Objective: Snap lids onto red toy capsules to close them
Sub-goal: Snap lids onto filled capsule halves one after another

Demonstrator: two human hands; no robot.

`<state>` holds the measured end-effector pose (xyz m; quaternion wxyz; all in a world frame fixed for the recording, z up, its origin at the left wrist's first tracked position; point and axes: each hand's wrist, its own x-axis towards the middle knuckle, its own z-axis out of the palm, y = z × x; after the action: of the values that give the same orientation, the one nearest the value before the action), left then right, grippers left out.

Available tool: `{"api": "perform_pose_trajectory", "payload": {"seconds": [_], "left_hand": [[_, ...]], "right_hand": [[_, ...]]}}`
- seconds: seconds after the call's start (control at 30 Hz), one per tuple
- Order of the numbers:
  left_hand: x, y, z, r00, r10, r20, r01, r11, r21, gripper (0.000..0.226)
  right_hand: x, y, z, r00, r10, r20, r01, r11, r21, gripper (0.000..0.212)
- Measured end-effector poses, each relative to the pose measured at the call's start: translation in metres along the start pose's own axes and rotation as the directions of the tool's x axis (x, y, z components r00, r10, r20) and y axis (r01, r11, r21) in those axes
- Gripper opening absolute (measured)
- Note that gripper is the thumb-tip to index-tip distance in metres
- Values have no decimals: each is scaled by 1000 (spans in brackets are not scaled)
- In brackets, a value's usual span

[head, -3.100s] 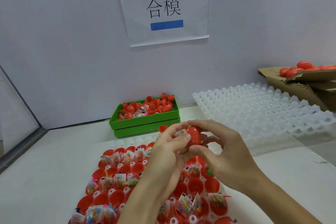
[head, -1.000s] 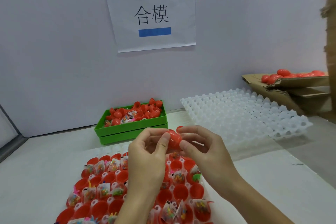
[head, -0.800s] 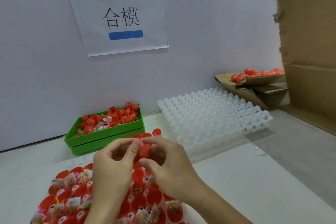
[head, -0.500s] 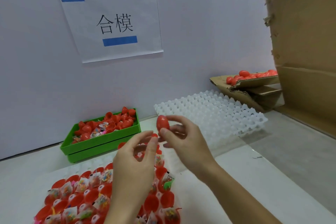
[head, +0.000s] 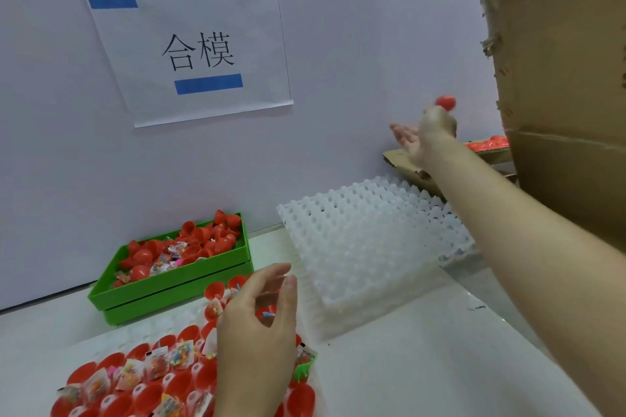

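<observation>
Right hand (head: 427, 137) up by the table's far right corner has a closed red capsule (head: 445, 102) at its blurry fingertips, grip unclear, left hand (head: 257, 325) hangs loose and empty over the tray (head: 142, 379), loads unlidded.

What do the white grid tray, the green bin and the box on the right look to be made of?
White grid tray: probably thin moulded plastic, translucent and slightly glossy, with repeating cups. Green bin: looks like rigid plastic, smooth, uniform colour, crisp rim. Box: corrugated cardboard, matte brown, with torn, frayed edges and a crease line.
</observation>
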<state>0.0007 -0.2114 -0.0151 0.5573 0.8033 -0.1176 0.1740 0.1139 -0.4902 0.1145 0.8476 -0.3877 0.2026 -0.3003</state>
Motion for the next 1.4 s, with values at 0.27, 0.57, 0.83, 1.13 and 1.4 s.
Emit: {"api": "perform_pose_trajectory", "payload": {"seconds": [0.27, 0.57, 0.83, 1.13, 1.4], "left_hand": [[1, -5, -5, 999, -54, -1, 54, 999, -1, 13], [-3, 3, -18, 987, -75, 145, 51, 985, 165, 17], [58, 12, -78, 995, -98, 30, 63, 813, 578, 10], [124, -58, -90, 912, -347, 219, 41, 608, 793, 23], [124, -75, -71, 887, -428, 175, 215, 716, 664, 18]], "right_hand": [[-81, 115, -38, 936, -1, 352, 221, 780, -585, 22], [-154, 144, -60, 718, -221, 660, 666, 493, -560, 30], [-158, 152, -66, 693, -224, 685, 686, 497, -532, 34], [-158, 160, -68, 678, -209, 705, 699, 482, -529, 35], [-158, 161, -67, 691, -197, 695, 675, 518, -525, 31]]}}
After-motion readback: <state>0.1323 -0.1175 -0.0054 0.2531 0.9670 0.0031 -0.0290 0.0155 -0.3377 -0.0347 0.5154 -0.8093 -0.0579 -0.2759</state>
